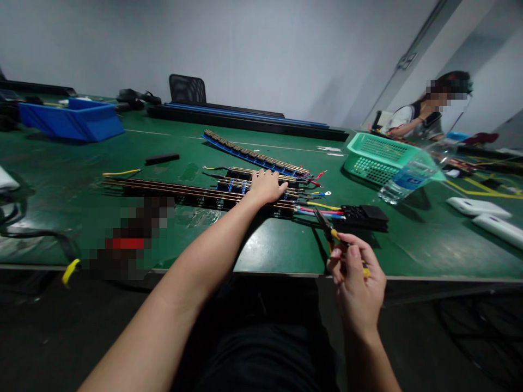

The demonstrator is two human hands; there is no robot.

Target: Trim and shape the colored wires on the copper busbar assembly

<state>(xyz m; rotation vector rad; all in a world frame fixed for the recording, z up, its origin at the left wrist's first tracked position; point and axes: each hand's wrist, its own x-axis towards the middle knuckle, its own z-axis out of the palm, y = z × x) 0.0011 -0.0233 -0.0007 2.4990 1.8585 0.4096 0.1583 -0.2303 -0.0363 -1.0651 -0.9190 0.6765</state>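
My left hand [267, 186] lies palm down, fingers spread, over several short strips with brass-coloured rods and blue parts [235, 185]. What is beneath its palm is hidden. My right hand [359, 280] is closed around a pair of pliers [334, 234] with yellow handles, near the table's front edge. The dark jaws of the pliers point up and left, close to the pink and blue wires [314, 212]. These wires run from a long dark strip with copper-coloured rods [196, 191] toward a black connector block [363, 216].
A curved rod strip [253, 152] lies behind my left hand. On the green table [278, 247] are a green basket [370, 155], a water bottle [404, 182], white cases [478, 207] and a blue bin [77, 122]. A person [425, 111] sits at the far right.
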